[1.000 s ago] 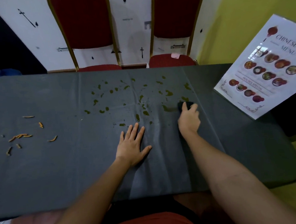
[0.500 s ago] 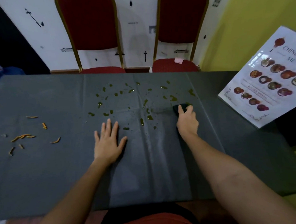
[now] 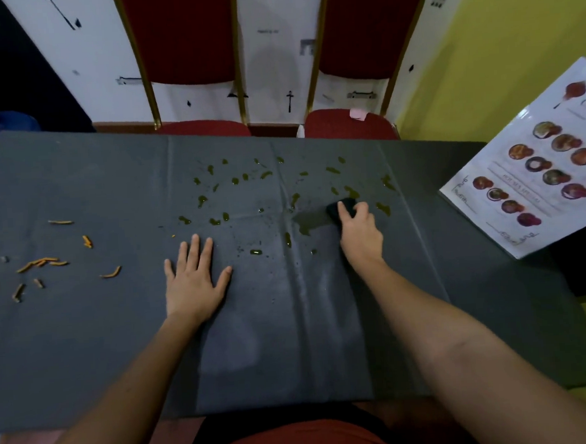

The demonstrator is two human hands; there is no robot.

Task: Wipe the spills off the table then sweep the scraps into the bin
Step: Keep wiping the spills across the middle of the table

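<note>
A dark grey cloth covers the table [image 3: 87,354]. Olive-green spill drops [image 3: 214,189] are scattered across its far middle. My right hand [image 3: 359,233] presses a small dark sponge [image 3: 337,210] onto the cloth among the drops, with a wet smear [image 3: 307,222] just left of it. My left hand [image 3: 192,279] lies flat on the cloth, fingers spread, holding nothing. Orange scraps [image 3: 43,262] lie loose at the left of the table. No bin is in view.
Two red chairs [image 3: 184,39] with gold frames stand behind the far edge. A laminated menu [image 3: 535,169] leans at the table's right end. A blue bottle [image 3: 0,119] sits on the floor at far left.
My left hand slid to the left along the cloth. My right hand moved the sponge leftwards, leaving a wet smear where drops were.
</note>
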